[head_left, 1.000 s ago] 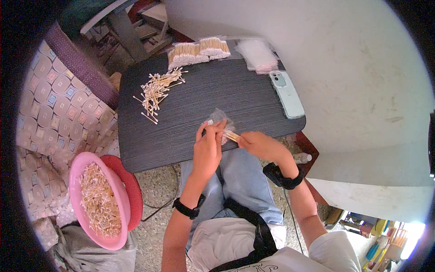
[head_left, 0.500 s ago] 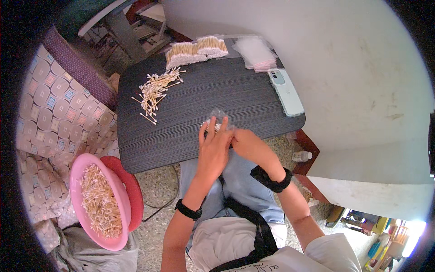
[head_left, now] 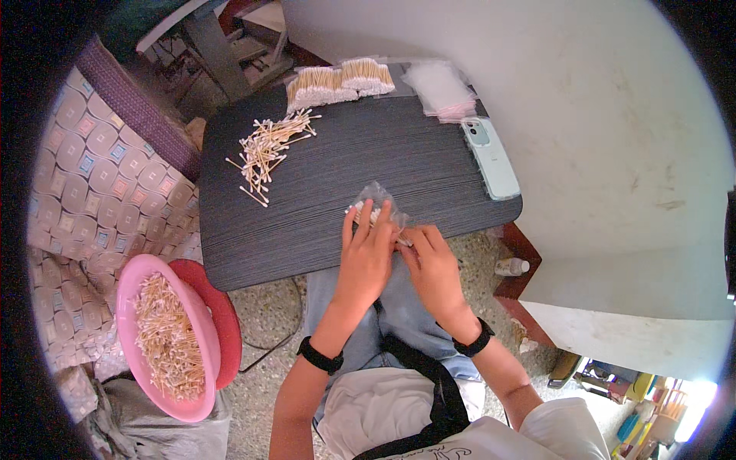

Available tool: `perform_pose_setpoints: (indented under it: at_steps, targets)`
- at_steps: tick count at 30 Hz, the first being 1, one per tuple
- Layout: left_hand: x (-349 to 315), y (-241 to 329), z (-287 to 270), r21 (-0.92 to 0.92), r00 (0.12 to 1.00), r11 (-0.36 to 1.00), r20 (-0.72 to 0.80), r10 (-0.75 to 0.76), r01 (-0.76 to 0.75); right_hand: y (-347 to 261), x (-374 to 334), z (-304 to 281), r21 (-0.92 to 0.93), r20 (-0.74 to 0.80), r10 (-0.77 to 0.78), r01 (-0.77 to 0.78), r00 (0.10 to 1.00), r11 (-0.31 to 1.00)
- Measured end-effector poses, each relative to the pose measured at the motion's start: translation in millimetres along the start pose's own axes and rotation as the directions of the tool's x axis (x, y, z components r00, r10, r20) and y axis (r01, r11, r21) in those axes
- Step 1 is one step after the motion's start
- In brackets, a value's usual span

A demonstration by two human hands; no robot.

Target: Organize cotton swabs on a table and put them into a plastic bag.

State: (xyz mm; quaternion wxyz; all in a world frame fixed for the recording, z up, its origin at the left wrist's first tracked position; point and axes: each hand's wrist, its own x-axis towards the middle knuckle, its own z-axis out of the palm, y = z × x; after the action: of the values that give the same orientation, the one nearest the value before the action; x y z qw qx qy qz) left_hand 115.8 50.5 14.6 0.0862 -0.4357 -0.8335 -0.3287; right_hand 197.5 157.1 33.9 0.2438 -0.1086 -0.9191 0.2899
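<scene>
Near the front edge of the dark table lies a clear plastic bag (head_left: 375, 191) with white-tipped cotton swabs inside. My left hand (head_left: 366, 257) rests on it, fingers stretched out over the swabs and pressing them against the tabletop. At the bag's right end, my right hand (head_left: 432, 267) pinches the plastic between thumb and fingers. The swabs are partly covered by my left fingers. A loose heap of cotton swabs (head_left: 268, 149) with wooden sticks is spread at the table's left side.
Packed bundles of swabs (head_left: 337, 83) line the table's far edge, beside a stack of clear bags (head_left: 440, 88). A pale phone (head_left: 491, 159) lies at the right. To my left, a pink basin (head_left: 127, 337) full of swabs tilts on a red stool (head_left: 228, 337). A bottle (head_left: 511, 267) stands on the floor.
My right hand has turned from lying across the bag's end to gripping it with the fingertips. More of the bag now shows. My left hand stays nearly in place.
</scene>
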Motion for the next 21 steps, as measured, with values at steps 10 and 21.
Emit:
perform_pose_setpoints:
  at_steps: [10,21]
  targets:
    - [1.2,0.2,1.1,-0.079,0.998,0.997,-0.063,-0.020,0.015,9.6,6.4,12.6,0.210,-0.064,0.024,-0.010,0.998,0.978]
    - [3.3,-6.0,3.1,-0.071,0.998,0.997,-0.051,-0.045,0.041,33.0,44.6,-4.3,0.597,0.239,0.197,-0.304,0.951,0.742]
